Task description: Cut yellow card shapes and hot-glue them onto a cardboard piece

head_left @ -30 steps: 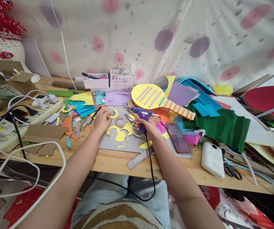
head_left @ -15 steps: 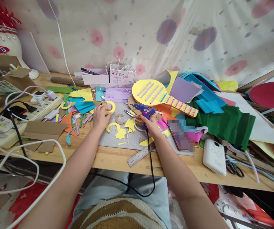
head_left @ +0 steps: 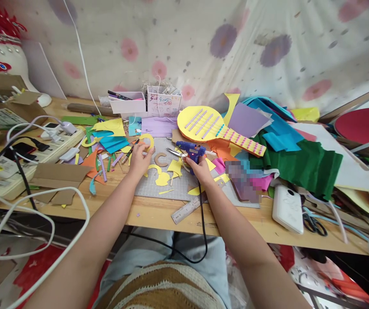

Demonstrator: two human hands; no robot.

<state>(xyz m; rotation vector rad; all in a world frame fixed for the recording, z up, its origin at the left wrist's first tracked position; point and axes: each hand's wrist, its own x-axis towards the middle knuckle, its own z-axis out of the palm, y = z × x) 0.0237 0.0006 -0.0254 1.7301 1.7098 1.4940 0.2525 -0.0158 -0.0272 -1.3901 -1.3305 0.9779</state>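
My left hand [head_left: 141,160] is closed on a yellow paper ring-shaped piece [head_left: 148,137], with fingers and thumb at its edge. In my right hand [head_left: 200,171] is a blue glue gun [head_left: 189,148], its nozzle toward the left and a small red light lit on its body. A black cord hangs from its handle. Metal blades [head_left: 175,152], like those of scissors, lie by the nozzle; their handles are partly hidden by the gun and my hand. Between my hands, a C-shaped cardboard piece [head_left: 161,159] and yellow paper scraps [head_left: 163,178] lie on a grey cutting mat [head_left: 149,192].
A yellow paper lute-like instrument [head_left: 200,112] lies behind the glue gun. A steel ruler [head_left: 186,210] and a partly blurred phone [head_left: 240,189] are near the front. Power strips [head_left: 13,178] and cables crowd the left; a white power bank [head_left: 288,209] and scissors [head_left: 315,224] sit right.
My left hand has shifted slightly right and turned, keeping the yellow ring piece. The glue gun has moved a little left and its nozzle has dipped slightly.
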